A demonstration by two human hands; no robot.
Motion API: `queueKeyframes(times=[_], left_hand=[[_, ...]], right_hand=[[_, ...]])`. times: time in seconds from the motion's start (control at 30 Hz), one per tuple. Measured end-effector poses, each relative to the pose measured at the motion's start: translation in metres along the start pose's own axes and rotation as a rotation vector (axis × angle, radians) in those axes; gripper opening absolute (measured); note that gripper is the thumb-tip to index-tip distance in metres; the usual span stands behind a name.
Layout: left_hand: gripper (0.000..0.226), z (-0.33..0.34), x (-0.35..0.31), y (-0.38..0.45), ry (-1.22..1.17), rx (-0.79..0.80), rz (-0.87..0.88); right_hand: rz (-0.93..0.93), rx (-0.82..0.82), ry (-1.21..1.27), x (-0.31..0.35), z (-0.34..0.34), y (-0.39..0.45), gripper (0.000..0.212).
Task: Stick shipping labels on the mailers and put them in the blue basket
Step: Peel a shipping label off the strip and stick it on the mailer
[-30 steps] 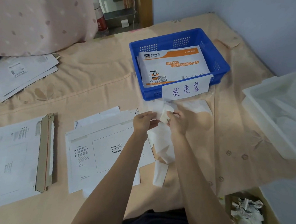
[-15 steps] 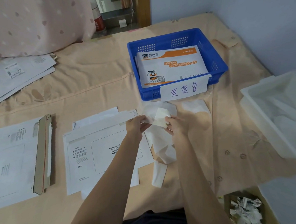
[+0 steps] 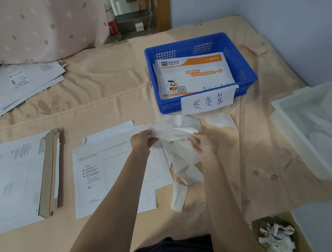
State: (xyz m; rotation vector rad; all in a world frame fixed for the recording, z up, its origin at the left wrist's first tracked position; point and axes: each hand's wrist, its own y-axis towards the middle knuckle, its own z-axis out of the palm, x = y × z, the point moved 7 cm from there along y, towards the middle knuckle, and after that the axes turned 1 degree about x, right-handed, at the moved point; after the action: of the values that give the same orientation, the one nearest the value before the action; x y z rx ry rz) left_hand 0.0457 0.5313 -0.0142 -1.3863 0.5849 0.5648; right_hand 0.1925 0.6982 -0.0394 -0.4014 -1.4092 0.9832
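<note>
Peach bedsheet (image 3: 104, 94) covers the bed where everything's laid out. Both hands are up over the middle, w/ a thin whitish sheet stretched between them, prob label or its backing, can't tell which. Left hand (image 3: 141, 140) pinches the left edge of that sheet (image 3: 173, 131) between thumb and fingers, grip closed tight on it. Right hand (image 3: 201, 143) has the right edge, fingers curled round it, so grip closed on it too. More strips of the same whitish paper (image 3: 185, 170) lie on the bed just below the hands, one long strip trailing toward the person.

Plain white mailer (image 3: 114, 174) w/ a printed outlined box lies flat on the bed right under the left forearm, on top of a couple more. Blue basket (image 3: 244, 66) sits further back and a bit right, w/ an orange-and-white express mailer (image 3: 193, 76) inside, and a white paper sign (image 3: 207, 102) w/ handwritten characters hung on its front wall.

Left side: another mailer stack (image 3: 14, 180) w/ a brown cardboard piece (image 3: 49, 173) lying across it. Back left, more mailers (image 3: 26, 83) next to a pink dotted pillow (image 3: 41, 26). White plastic tray (image 3: 312, 124) at the right edge, and a cardboard box of crumpled paper scraps (image 3: 276, 237) bottom right.
</note>
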Motion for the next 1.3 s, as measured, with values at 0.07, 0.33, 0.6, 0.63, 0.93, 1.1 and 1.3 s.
queueKeyframes(times=[0.07,0.33,0.6,0.63,0.93,1.1,1.3], left_hand=[[0.005,-0.002,0.001,-0.001,-0.018,-0.006,-0.002],[0.007,-0.009,0.006,0.001,-0.043,-0.027,-0.014],[0.013,-0.020,-0.001,0.006,-0.067,-0.055,0.007],[0.014,-0.021,-0.002,0.006,-0.078,-0.056,0.012],[0.008,-0.053,-0.015,0.011,-0.187,-0.163,0.033],[0.011,-0.018,-0.008,-0.002,0.001,0.095,-0.010],[0.024,0.047,0.006,-0.026,0.131,0.283,0.117]], right_hand=[[-0.001,-0.006,0.008,0.000,0.000,-0.001,0.020],[-0.018,-0.025,0.024,-0.001,-0.002,-0.003,0.011],[-0.070,-0.065,0.064,0.007,-0.003,-0.009,0.021],[-0.086,-0.088,0.081,0.008,-0.004,-0.011,0.022],[-0.302,-0.293,0.228,0.047,-0.045,-0.023,0.023],[-0.278,-0.215,0.357,0.053,-0.041,-0.030,0.020],[-0.291,-0.029,0.361,0.055,-0.013,-0.042,0.011]])
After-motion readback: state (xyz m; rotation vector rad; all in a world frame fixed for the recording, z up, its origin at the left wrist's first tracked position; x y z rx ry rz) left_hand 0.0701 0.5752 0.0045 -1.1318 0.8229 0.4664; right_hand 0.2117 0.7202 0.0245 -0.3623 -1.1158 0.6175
